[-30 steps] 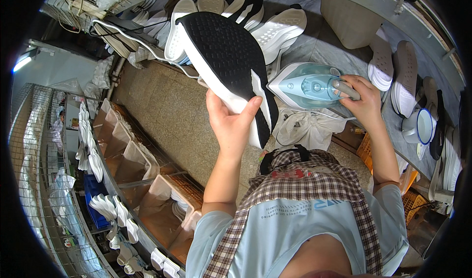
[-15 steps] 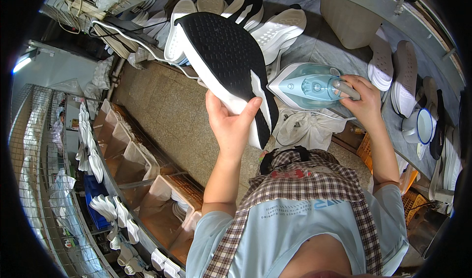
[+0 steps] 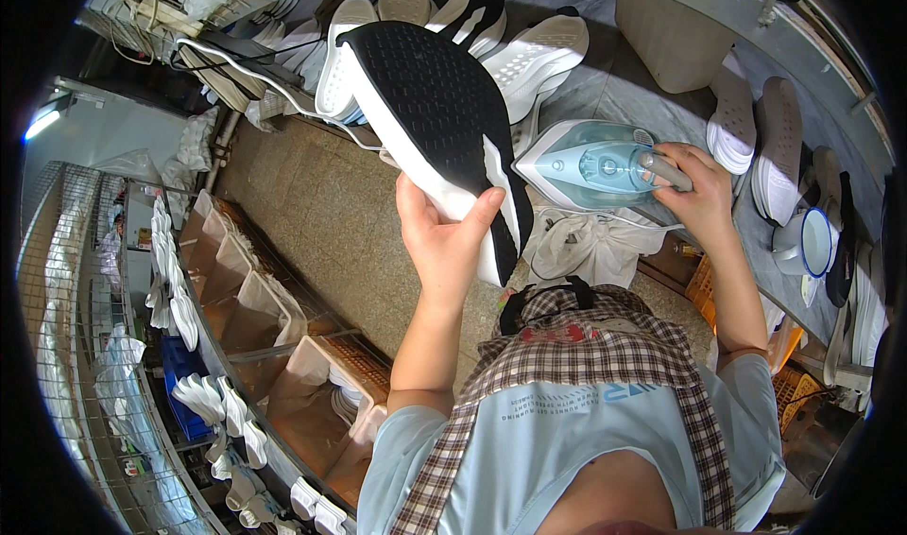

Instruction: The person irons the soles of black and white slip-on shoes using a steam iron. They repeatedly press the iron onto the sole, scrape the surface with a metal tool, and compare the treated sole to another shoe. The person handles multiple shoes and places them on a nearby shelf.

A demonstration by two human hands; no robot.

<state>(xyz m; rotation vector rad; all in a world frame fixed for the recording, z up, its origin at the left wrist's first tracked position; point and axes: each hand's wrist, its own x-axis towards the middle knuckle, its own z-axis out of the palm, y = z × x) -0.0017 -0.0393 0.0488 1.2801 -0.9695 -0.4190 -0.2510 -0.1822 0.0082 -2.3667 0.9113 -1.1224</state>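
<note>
The left hand (image 3: 444,242) is clamped on a black shoe (image 3: 430,124) with a white sole edge, fingers under its heel end and thumb hooked over the side, holding it up tilted in front of the chest so the textured black face is turned toward the person — a hold that looks meant to keep that surface open and steady. The right hand (image 3: 694,190) is closed round the handle of a pale blue steam iron (image 3: 590,164), which sits just beside the shoe's heel end, its pointed nose aimed at it; whether the soleplate touches the shoe I cannot tell.

The iron rests over the grey counter (image 3: 642,72), where more shoes lie — a white pair (image 3: 529,53) behind the raised shoe, and pale soles (image 3: 756,124) off to the right. A white enamel mug (image 3: 803,244) stands near the counter's right edge. A crumpled white cloth (image 3: 590,247) hangs below the iron, with its cord trailing across it, close enough to snag. To the left, across a speckled floor (image 3: 312,223), cardboard bins (image 3: 255,299) and racks of white shoe parts line the aisle.
</note>
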